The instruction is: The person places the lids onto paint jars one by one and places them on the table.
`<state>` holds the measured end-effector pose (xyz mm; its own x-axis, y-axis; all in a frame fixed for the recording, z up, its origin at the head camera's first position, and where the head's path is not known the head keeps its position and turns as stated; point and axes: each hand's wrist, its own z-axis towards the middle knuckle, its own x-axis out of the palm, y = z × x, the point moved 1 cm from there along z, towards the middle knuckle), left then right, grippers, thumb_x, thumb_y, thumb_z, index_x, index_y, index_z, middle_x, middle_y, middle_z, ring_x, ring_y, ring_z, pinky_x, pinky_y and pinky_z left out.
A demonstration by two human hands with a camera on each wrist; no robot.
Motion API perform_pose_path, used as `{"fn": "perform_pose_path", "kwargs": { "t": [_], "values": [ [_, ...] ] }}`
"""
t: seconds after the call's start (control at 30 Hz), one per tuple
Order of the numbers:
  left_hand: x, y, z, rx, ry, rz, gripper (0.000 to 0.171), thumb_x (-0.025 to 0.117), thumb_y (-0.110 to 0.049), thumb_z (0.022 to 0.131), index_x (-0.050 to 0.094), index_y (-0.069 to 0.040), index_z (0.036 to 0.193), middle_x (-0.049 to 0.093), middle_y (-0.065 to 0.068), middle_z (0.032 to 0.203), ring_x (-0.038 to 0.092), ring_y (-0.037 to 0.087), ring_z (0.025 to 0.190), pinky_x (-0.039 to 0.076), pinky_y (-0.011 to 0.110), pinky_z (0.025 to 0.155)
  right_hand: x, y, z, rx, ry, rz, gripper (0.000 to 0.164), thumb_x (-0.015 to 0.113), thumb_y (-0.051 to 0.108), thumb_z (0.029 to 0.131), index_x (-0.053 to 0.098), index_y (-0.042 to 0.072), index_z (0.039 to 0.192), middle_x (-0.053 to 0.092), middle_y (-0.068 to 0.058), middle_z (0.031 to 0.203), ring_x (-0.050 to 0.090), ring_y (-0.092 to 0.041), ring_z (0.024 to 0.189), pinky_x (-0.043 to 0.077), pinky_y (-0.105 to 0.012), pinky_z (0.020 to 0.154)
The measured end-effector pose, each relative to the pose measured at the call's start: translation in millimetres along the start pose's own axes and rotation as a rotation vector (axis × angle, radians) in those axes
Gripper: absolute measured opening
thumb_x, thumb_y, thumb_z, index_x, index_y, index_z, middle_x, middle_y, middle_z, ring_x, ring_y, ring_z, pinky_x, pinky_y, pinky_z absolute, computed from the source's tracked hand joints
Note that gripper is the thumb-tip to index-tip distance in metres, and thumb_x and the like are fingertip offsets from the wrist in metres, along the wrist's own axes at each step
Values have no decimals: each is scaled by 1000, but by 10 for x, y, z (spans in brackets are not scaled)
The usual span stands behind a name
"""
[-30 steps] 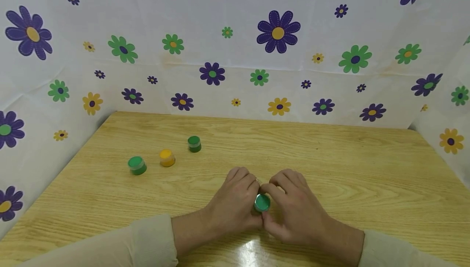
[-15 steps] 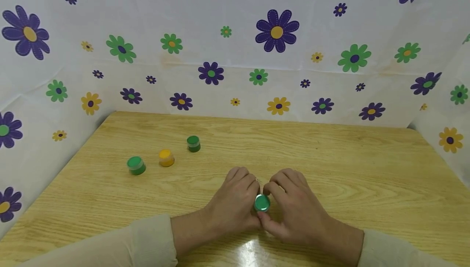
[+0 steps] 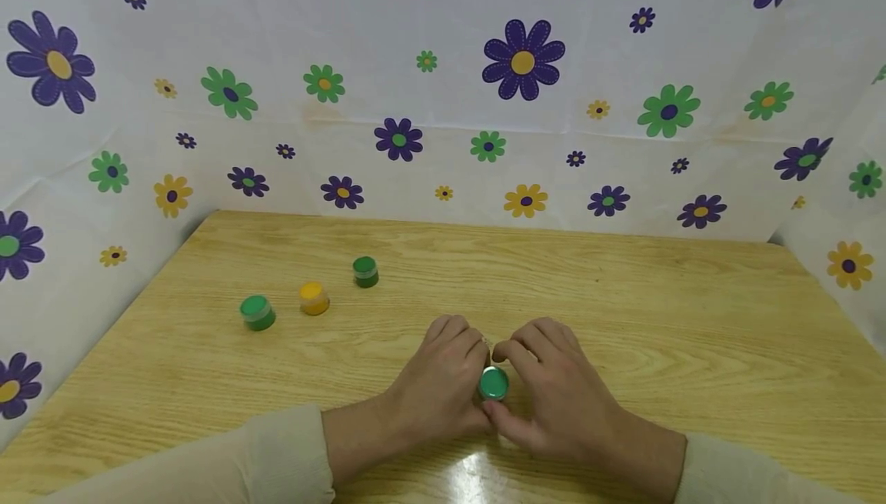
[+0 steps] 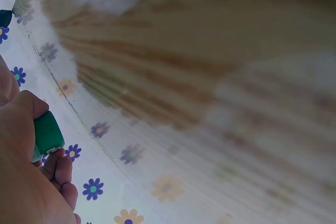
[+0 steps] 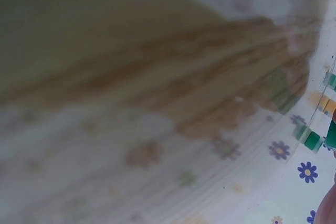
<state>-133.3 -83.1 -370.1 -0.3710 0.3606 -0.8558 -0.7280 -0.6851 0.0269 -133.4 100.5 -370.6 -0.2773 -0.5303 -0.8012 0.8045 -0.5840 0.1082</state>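
Note:
A small green paint pot (image 3: 494,383), its round top facing up, is between both hands at the table's front middle. My left hand (image 3: 439,385) grips it from the left; in the left wrist view, thumb and fingertips pinch the green pot (image 4: 48,134). From the right, my right hand (image 3: 557,392) has its curled index finger at the far rim and its thumb at the near rim. In the right wrist view only a sliver of that pot (image 5: 331,135) shows at the right edge, with part of the right hand (image 5: 326,205) below it.
To the left on the wooden table (image 3: 657,312) stand a green pot (image 3: 258,313), a yellow pot (image 3: 314,298) and a darker green pot (image 3: 365,272), spaced apart. A white flowered cloth (image 3: 443,96) encloses the back and sides.
My right thumb has slid a little to the left along the near side of the pot, and the right index fingertip has shifted slightly at the rim. The left hand stays in place.

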Motion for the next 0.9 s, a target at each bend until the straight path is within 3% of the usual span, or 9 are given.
{"fn": "perform_pose_path", "kwargs": {
  "t": [0.2, 0.47, 0.9],
  "values": [
    [13, 2, 3, 4, -15, -2, 42, 81, -45, 64, 61, -12, 79, 56, -5, 74, 44, 14, 77, 37, 28, 80, 3, 5, -3, -25, -7, -4, 33, 66, 32, 72, 66, 13, 98, 56, 3, 92, 49, -17, 93, 41, -39, 84],
    [7, 1, 13, 5, -22, -8, 37, 80, -43, 67, 60, -13, 77, 54, -6, 71, 43, 14, 77, 36, 27, 78, 10, 1, -5, -36, -17, -10, 31, 65, 30, 71, 66, 13, 97, 56, 3, 92, 50, -18, 93, 41, -39, 84],
    [5, 3, 2, 2, -18, -2, 43, 83, -46, 62, 56, -14, 72, 53, -6, 71, 43, 13, 76, 36, 27, 78, 15, 0, -8, -28, -7, -8, 29, 67, 34, 70, 61, 15, 91, 55, 5, 92, 49, -17, 93, 40, -37, 83]
  ]
}}
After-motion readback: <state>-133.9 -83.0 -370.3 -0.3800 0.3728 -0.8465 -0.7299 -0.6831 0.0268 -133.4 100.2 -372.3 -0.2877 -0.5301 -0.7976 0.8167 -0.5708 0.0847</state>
